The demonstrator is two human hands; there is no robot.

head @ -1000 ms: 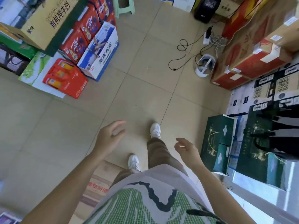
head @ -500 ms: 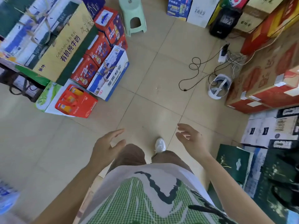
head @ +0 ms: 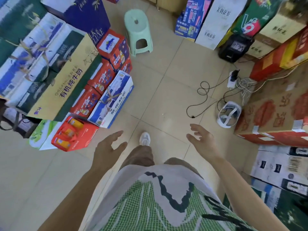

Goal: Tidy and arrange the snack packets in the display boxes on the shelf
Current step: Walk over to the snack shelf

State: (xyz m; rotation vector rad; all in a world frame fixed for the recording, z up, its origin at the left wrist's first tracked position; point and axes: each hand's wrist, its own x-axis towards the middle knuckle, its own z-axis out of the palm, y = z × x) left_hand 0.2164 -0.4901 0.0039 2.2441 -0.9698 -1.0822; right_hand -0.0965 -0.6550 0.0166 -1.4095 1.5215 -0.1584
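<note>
No snack packets, display boxes or shelf appear in the head view. My left hand (head: 108,147) hangs in front of me over the tiled floor, fingers relaxed and spread, holding nothing. My right hand (head: 202,139) is held out at the same height, fingers loosely apart, also empty. Between them I see my white shoe (head: 145,138) stepping on the beige tiles.
Stacked milk and drink cartons (head: 103,90) line the left, with a red carton (head: 73,134) nearest me. A pale green stool (head: 140,32) stands ahead. A black cable (head: 205,99), power strip (head: 233,77) and white headset (head: 229,115) lie on the right beside brown and red cartons (head: 273,110).
I have walked forward across the floor. The view has tilted up, so the stool and far cartons have come into sight and the green boxes on the right have slid out. Both hands stay empty.
</note>
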